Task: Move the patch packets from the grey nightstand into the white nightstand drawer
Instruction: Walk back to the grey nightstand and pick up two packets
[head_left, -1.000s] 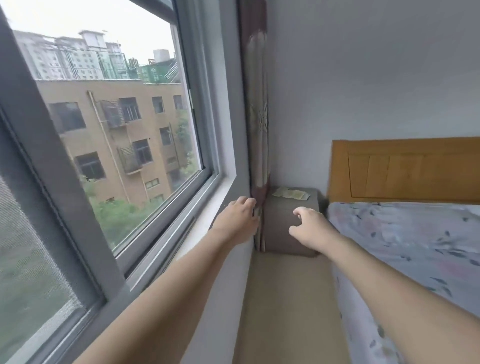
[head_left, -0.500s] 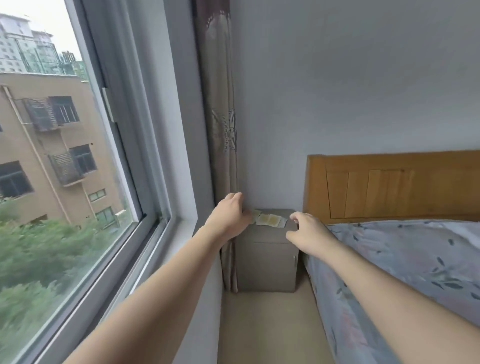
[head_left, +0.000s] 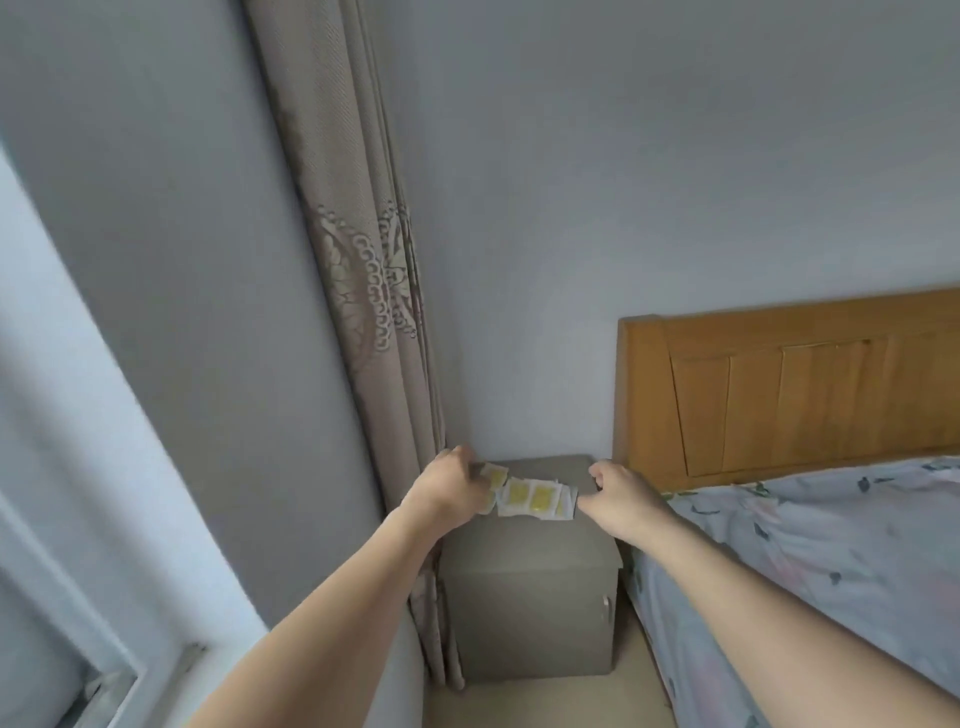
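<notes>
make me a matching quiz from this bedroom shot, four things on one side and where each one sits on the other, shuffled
Things:
1. patch packets
2. curtain
3. wooden headboard
4. grey nightstand

Places:
A. at the head of the bed, right of the nightstand
B. in the corner, between curtain and bed
C. on top of the nightstand, between the two hands
D. hanging down the wall, left of the nightstand

Pairs: 1-C, 2-D, 3-A, 4-B
</notes>
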